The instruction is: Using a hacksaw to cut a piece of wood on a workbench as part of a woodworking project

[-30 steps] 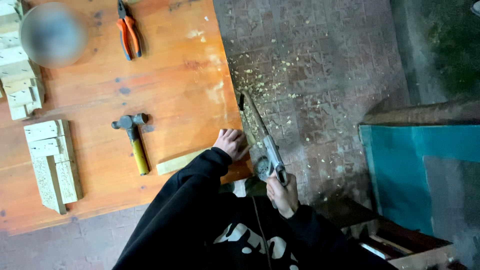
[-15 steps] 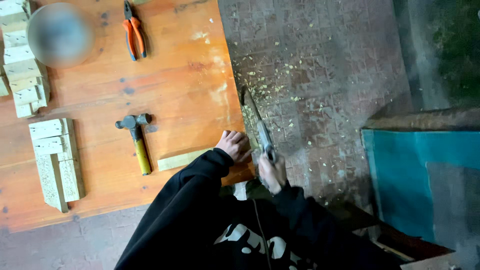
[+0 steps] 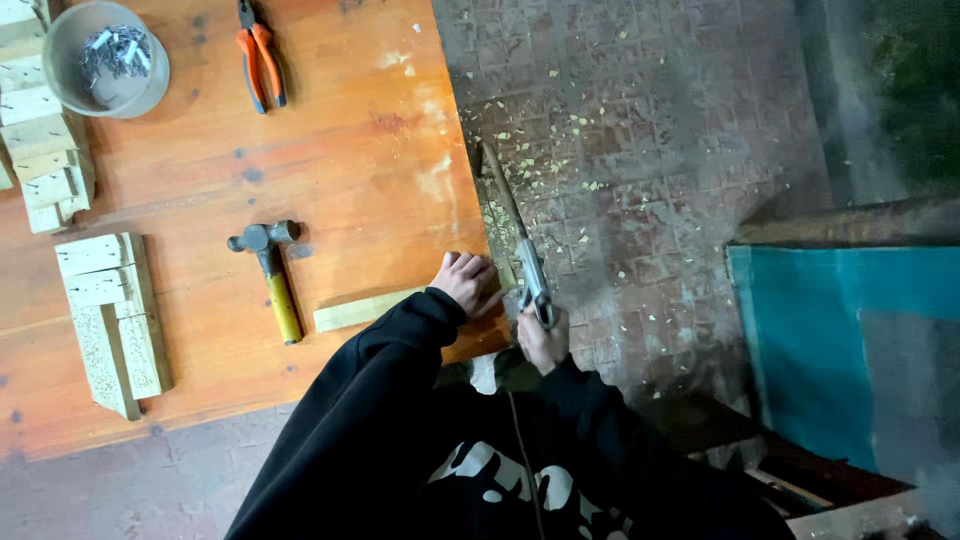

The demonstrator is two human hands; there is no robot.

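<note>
place: small woodworking workshop, rough and informal
bench: worn orange-brown wooden tabletop [image 3: 330, 130] with dark marks
tools: yellow-handled steel hammer [image 3: 272, 272], orange-handled pliers [image 3: 260, 62], handsaw with grey handle [image 3: 518, 245] at the bench edge
stock: stacks of pale cut wooden blocks [image 3: 110, 315], one loose pale wood strip [image 3: 365, 310]
fasteners: grey round bowl of metal nails [image 3: 105, 58]
floor: grey brick paving [image 3: 640, 150] littered with pale wood chips

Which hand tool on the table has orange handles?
The pliers near the grey bowl. The hammer in the middle of the table has a yellow handle.
</note>
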